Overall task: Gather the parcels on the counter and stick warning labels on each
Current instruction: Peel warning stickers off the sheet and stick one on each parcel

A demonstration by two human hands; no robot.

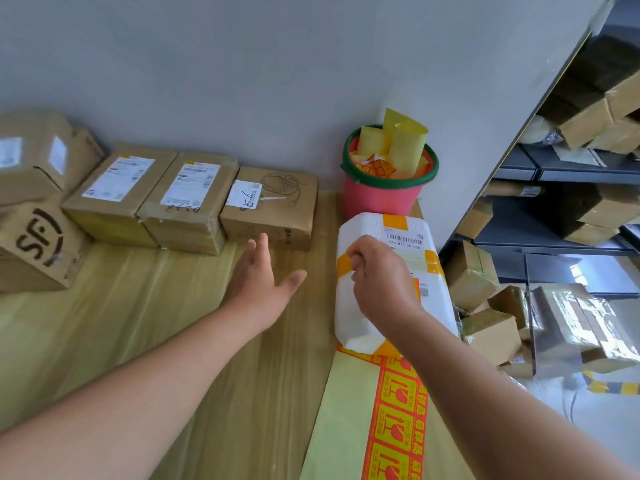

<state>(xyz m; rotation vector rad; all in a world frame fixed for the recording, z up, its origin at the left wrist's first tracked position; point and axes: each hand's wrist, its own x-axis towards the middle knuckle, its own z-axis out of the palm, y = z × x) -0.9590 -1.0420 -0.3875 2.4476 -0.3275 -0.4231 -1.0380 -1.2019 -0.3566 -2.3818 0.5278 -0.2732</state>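
Hands out over counter. Left hand: spread open, fingers straight and close together, thumb out to the side, palm down, holding nothing, hovering just above the wood.

Beyond its fingertips, against the wall, three boxes side by side and touching: drawn-on box nearest, bearing a small white slip, then middle box, then end box, each further to the hand's left. Further left again, SF box, with another box behind it.

Right hand: fingers curled, tips down on parcel. Pinching something or not: cannot tell. Parcel white, banded with orange tape, lying directly under this hand and well to the right of the left hand. Barcode slip just beyond the knuckles. Sliver of red-and-yellow label on the parcel at the hand's right edge.

Under the right forearm, touching the parcel's near end, label sheet: pale backing with a strip of red-and-yellow warning labels. Beyond the parcel, in the corner, pink bucket with green rim, holding curled yellow paper. Right of the right arm, shelves loaded with boxes, more boxes piled low beside them.
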